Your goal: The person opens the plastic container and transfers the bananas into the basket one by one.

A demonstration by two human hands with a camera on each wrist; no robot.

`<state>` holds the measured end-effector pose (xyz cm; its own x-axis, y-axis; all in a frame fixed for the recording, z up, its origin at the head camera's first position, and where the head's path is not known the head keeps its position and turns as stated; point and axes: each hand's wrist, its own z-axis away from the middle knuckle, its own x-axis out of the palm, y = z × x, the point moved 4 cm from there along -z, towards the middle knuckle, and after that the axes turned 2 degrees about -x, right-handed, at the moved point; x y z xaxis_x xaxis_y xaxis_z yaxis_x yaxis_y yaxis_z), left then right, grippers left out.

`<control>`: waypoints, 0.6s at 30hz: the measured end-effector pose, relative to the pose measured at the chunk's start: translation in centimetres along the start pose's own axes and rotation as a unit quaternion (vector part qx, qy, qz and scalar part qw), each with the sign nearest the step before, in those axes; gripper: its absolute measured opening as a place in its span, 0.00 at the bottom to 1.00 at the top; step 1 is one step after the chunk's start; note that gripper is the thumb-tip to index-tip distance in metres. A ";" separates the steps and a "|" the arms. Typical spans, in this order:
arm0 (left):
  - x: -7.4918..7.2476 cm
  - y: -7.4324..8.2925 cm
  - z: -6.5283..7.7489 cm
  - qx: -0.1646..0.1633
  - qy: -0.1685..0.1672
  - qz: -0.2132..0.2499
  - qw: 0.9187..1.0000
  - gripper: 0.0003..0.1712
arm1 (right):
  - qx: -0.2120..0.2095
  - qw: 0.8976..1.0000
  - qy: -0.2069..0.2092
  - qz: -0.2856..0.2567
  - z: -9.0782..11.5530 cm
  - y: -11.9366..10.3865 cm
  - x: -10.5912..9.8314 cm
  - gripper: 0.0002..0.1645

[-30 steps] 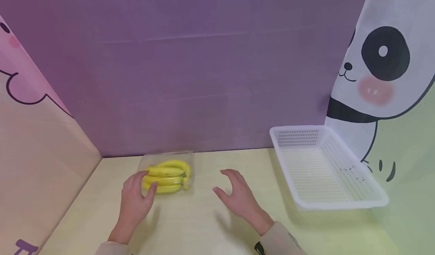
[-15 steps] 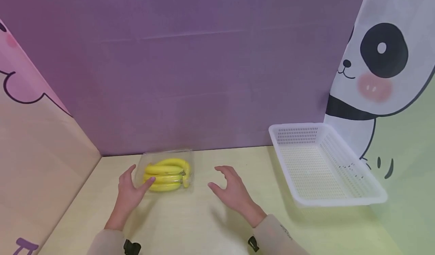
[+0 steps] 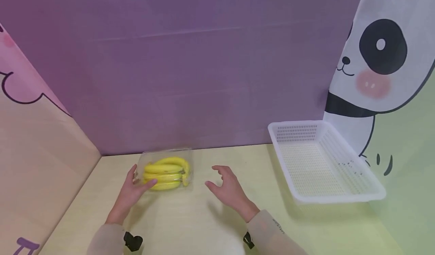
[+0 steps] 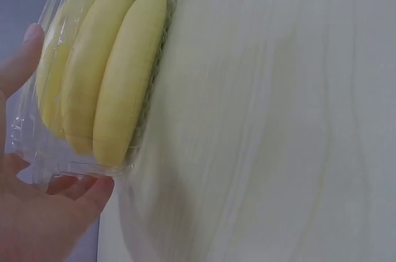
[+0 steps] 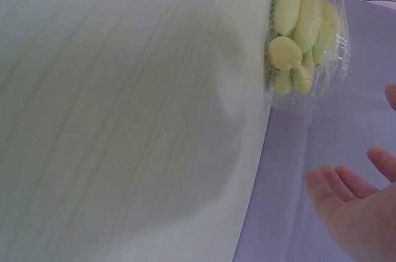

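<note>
A clear plastic box of bananas lies on the table toward the left, near the back wall. My left hand is at the box's left end, its thumb over the lid's near side and its fingers around the short edge. In the left wrist view, the fingers bend in at the end of the box, with several bananas showing through the plastic. My right hand hovers to the right of the box, holding nothing, with thumb and fingers spread apart. The right wrist view shows its palm turned toward the box.
A white perforated plastic basket stands on the right side of the table. Behind the table rises a purple wall. Cartoon-printed side panels, one with a panda, flank it.
My left hand first drew back from over the bananas to the left, then closed in on the box's left end. My right hand shifted slightly left. The box stays about where it was.
</note>
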<state>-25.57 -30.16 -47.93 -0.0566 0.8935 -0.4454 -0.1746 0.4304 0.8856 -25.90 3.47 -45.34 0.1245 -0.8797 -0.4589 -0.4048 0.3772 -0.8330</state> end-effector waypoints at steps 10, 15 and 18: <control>0.3 -0.4 -0.2 -0.006 0.003 0.020 1.000 0.66 | 0.017 1.000 -0.009 -0.014 -0.4 0.8 0.8 0.35; 0.5 -0.6 -0.3 -0.003 -0.002 0.019 1.000 0.67 | 0.030 0.999 -0.012 -0.020 -0.7 1.1 1.4 0.36; 0.8 -0.6 -0.1 0.000 -0.012 0.023 1.000 0.68 | 0.040 0.999 -0.010 -0.028 -0.8 1.1 1.7 0.37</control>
<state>-25.65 -29.72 -48.82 -0.0417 0.9147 -0.4019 -0.1726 0.3896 0.9047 -26.82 2.15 -46.75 0.1637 -0.8943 -0.4165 -0.3240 0.3500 -0.8789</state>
